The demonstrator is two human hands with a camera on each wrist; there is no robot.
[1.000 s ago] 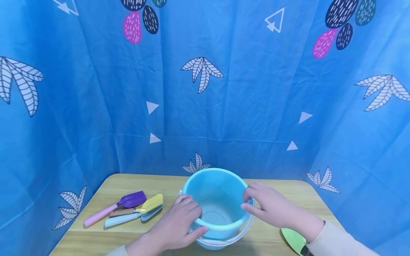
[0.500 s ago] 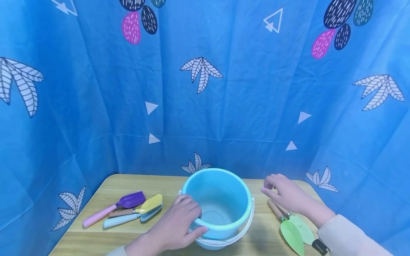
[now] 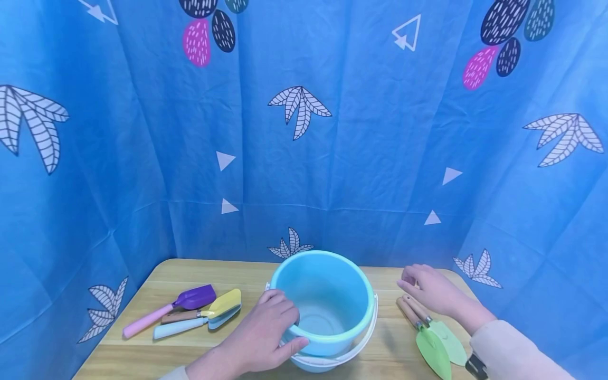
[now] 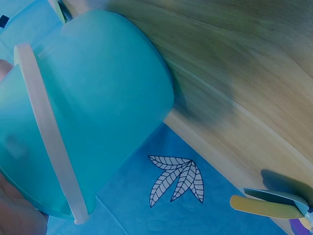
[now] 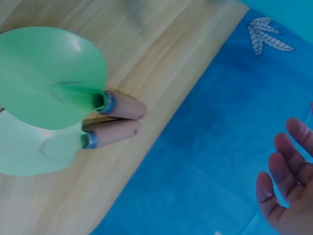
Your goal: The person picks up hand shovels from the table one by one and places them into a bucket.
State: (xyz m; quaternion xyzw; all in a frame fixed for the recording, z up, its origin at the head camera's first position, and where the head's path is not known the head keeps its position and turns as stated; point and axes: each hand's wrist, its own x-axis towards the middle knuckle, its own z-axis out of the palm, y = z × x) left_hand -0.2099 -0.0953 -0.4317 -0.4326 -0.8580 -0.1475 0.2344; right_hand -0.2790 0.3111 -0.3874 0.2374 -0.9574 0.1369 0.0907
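Observation:
A light-blue bucket (image 3: 319, 295) is at the middle front, its inside bare, its white handle (image 3: 342, 360) folded down against the near side. My left hand (image 3: 271, 330) grips the bucket's left rim, fingers over the edge and thumb outside; the left wrist view shows the bucket wall (image 4: 112, 83) with part of that hand (image 4: 22, 213) at the lower left. My right hand (image 3: 434, 289) hovers with loosely curled fingers, holding nothing, over the handle ends of a bright green trowel (image 3: 433, 352) and a pale green trowel (image 3: 448, 340). The right wrist view shows its relaxed fingers (image 5: 281, 171).
On the table's left lie a purple trowel (image 3: 195, 297) with a pink handle, a yellow trowel (image 3: 225, 302) with a wooden handle and a light-blue trowel (image 3: 178, 328), the last two overlapping. Blue patterned cloth (image 3: 370, 132) hangs around the wooden table (image 3: 256, 272).
My right hand has let go of the bucket's right rim and moved right, above the green trowels, which now show more fully. My left hand and the bucket stay in place.

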